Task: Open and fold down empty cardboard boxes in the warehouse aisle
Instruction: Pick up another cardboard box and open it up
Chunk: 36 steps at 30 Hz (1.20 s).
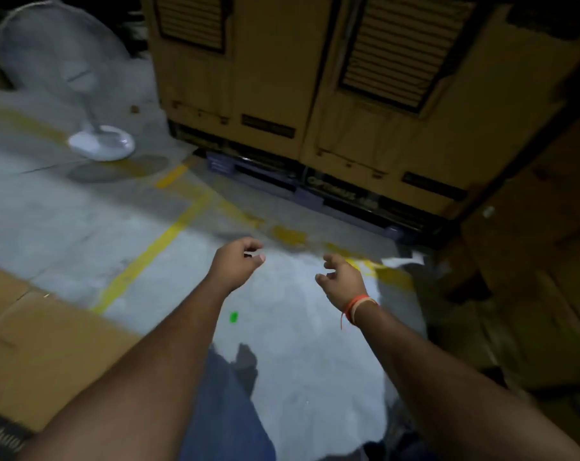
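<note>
Both my arms reach forward over the grey floor. My left hand [237, 261] hovers with fingers loosely curled toward the thumb, and I see nothing plainly held in it. My right hand [343, 281], with an orange thread at its wrist, also has relaxed, half-curled fingers and is empty. A flattened brown cardboard box [32, 344] lies on the floor at the lower left, apart from both hands. More cardboard boxes [531, 294] sit in shadow at the right, beyond my right hand.
Two tall printed cartons [282, 78] stand on a dark pallet [282, 181] straight ahead. A white pedestal fan [99, 144] stands at the far left. Yellow floor lines [155, 247] cross the aisle. A white paper scrap [403, 261] lies near the pallet corner.
</note>
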### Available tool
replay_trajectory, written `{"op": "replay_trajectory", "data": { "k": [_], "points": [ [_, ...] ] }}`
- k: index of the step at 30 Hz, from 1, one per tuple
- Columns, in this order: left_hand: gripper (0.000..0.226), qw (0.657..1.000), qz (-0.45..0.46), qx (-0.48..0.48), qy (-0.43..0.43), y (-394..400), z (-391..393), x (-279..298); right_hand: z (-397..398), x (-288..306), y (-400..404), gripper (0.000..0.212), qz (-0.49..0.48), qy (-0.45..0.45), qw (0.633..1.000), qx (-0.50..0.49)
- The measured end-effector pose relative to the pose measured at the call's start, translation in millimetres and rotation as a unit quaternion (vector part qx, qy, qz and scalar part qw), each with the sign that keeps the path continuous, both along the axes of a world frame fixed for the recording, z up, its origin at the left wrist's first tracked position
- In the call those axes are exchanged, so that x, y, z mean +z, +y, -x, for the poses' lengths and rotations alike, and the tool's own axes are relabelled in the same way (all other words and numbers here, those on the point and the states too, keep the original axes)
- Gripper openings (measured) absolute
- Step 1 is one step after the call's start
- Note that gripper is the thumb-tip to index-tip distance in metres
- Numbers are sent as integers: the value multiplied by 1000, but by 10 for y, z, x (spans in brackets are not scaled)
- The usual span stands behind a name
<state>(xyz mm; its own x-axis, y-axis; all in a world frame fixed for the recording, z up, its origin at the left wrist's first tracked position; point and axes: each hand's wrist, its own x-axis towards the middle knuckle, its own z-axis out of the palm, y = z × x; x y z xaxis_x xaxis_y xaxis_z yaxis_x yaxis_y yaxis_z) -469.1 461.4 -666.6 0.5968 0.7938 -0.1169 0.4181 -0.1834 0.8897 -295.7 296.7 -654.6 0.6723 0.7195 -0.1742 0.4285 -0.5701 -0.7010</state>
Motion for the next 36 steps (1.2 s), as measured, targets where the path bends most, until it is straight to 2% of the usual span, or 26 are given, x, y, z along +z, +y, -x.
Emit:
{"op": "replay_trajectory", "data": {
  "k": [7,12,18,22,26,32,36],
  "points": [
    [23,992,23,-109,-63,-950,-959,363,-621,392,-1277,52,-41,-2,992,-118],
    [24,978,9,-184,-97,-1491,-1517,670,-937,433,-1775,45,-79,4,976,-203],
    [22,967,-6,-242,-77,-1889,-2128,675,-1264,262,-2080,44,-102,36,964,-243],
    [19,944,15,-325,-54,-2476,-2704,553,-1494,289,-2698,45,-114,17,945,-306],
    [22,901,24,-430,-56,-3409,-3187,491,-1583,280,-3550,45,-90,8,906,-414],
    [18,829,42,-556,-37,-4688,-3591,300,-1538,101,-4689,31,-91,-29,806,-584],
    [28,803,-57,-592,-39,-5420,-3817,210,-1436,-81,-5340,29,-60,-76,745,-660]
  ]
}}
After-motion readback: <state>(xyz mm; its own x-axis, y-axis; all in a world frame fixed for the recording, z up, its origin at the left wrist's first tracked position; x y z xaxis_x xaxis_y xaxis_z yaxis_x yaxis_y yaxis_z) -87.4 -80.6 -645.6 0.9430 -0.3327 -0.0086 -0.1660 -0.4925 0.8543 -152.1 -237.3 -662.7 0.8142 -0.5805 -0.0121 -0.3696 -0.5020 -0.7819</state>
